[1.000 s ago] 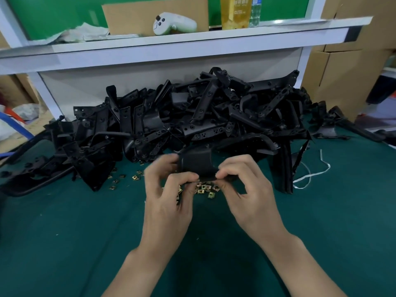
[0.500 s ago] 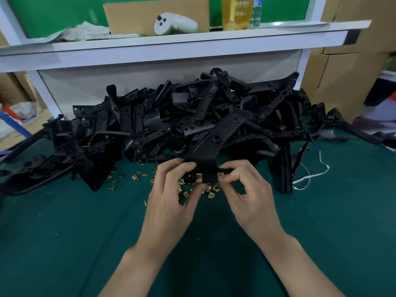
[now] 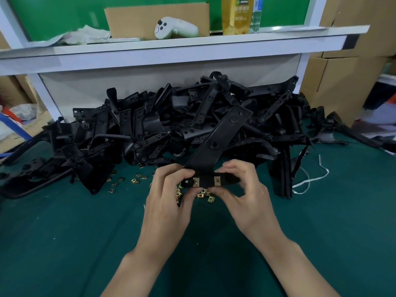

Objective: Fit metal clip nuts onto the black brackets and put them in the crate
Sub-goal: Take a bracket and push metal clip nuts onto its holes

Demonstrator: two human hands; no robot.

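Note:
Both hands hold one black bracket [image 3: 218,142] above the green table, its long arm pointing up and away to the right. My left hand [image 3: 169,200] pinches the left end of its lower cross bar, and my right hand [image 3: 246,196] pinches the right end. Two brass clip nuts [image 3: 196,181] sit clipped on that bar between my thumbs. Loose clip nuts [image 3: 137,180] lie scattered on the table under and left of my hands. A big pile of black brackets [image 3: 162,125] fills the table behind. No crate is in view.
A white shelf [image 3: 171,48] runs over the pile, carrying a white game controller [image 3: 174,28], a cardboard piece and a yellow bottle. Cardboard boxes [image 3: 342,82] stand at the right. A white cord [image 3: 310,179] lies right of the pile. Green mat [image 3: 64,243] spreads in front.
The bracket has been turned in my hands: its long arm now points up and away, and the bar with two fitted clip nuts faces me. Both hands stay at the same spot.

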